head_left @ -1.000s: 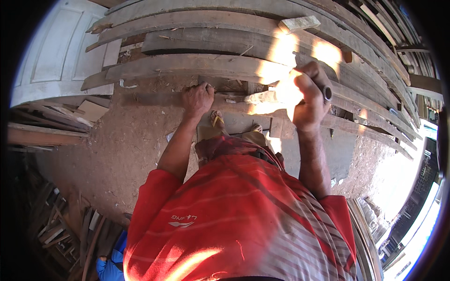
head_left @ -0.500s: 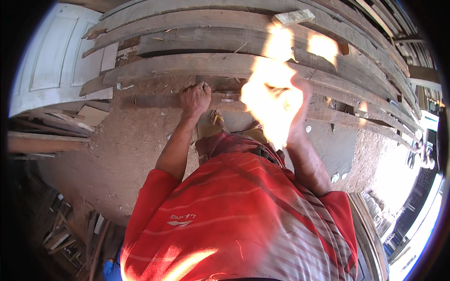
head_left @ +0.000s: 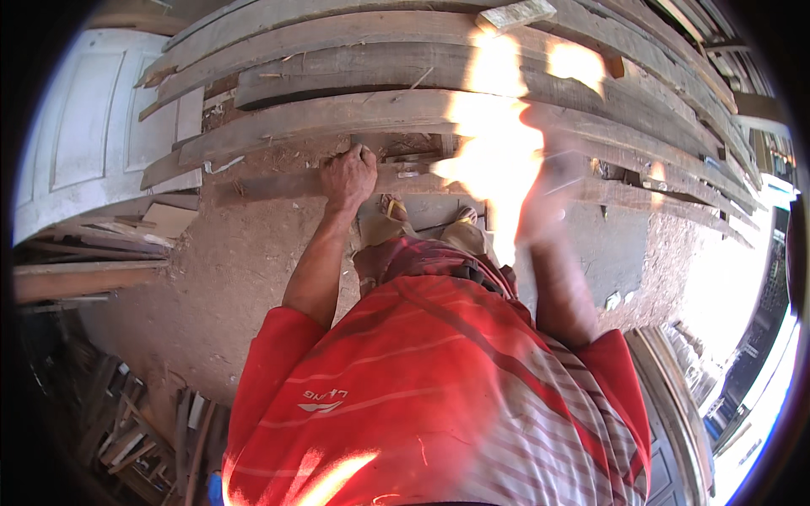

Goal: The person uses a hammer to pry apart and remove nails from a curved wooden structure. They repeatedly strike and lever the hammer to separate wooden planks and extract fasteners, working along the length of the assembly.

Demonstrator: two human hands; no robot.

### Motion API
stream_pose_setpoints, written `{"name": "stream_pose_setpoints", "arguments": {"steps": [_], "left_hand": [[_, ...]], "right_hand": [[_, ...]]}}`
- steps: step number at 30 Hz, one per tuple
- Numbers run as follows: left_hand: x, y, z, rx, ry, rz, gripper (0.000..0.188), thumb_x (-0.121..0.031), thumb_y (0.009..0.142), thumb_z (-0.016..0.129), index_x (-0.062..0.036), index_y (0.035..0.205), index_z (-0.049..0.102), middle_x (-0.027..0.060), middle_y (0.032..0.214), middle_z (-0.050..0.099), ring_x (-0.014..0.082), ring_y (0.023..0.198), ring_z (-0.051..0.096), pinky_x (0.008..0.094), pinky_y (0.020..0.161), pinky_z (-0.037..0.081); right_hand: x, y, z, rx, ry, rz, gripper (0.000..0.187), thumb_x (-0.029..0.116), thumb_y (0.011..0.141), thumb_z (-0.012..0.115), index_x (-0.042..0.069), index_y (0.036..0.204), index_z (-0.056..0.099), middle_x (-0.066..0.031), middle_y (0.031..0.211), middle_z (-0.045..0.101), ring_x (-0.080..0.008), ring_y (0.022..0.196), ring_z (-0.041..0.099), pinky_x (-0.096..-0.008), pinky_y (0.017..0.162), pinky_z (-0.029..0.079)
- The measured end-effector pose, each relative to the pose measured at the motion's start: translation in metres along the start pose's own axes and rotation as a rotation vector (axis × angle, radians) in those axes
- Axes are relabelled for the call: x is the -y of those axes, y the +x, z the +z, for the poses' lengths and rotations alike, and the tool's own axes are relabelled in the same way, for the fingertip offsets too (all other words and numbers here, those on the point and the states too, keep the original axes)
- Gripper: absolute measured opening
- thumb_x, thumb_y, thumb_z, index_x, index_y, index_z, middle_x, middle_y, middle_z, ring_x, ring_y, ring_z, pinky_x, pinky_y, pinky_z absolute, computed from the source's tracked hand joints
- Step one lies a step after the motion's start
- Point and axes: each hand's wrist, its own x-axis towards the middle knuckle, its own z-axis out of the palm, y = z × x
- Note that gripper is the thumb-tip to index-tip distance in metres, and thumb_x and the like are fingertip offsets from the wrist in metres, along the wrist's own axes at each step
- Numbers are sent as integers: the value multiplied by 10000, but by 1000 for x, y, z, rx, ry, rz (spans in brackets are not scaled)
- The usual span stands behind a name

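Observation:
My left hand (head_left: 348, 175) is closed over the narrow near plank (head_left: 278, 185), its fingers curled in and thumb side up. What its fingers hold, if anything, is hidden. Motion smears my right hand (head_left: 540, 221), low at the right beside a patch of glaring sunlight; its fingers cannot be made out. A dark, blurred shape (head_left: 560, 173) shows just beyond it, too smeared to name. Between the hands, a small pale piece (head_left: 408, 174) lies on the near plank.
Several long weathered boards (head_left: 337, 112) span the far side, with a short wood block (head_left: 516, 14) on top. A white panelled door (head_left: 84, 126) leans at far left. Stacked planks (head_left: 93, 282) and scrap wood (head_left: 126, 438) lie left. My sandalled feet (head_left: 392, 207) stand below the boards.
My right hand has moved slightly down and right out of the brightest glare, and a dark blurred shape now shows by it. My left hand stays nearly in place on the plank.

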Motion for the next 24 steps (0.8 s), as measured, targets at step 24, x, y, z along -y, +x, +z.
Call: {"name": "stream_pose_setpoints", "arguments": {"steps": [24], "left_hand": [[-11, 0, -5, 12, -3, 15, 316, -335, 968, 504, -121, 955, 736, 182, 855, 746, 361, 844, 725, 492, 913, 492]], "right_hand": [[-33, 10, -48, -91, 882, 294, 232, 286, 997, 472, 124, 833, 454, 35, 575, 357, -86, 496, 319, -299, 488, 352]]}}
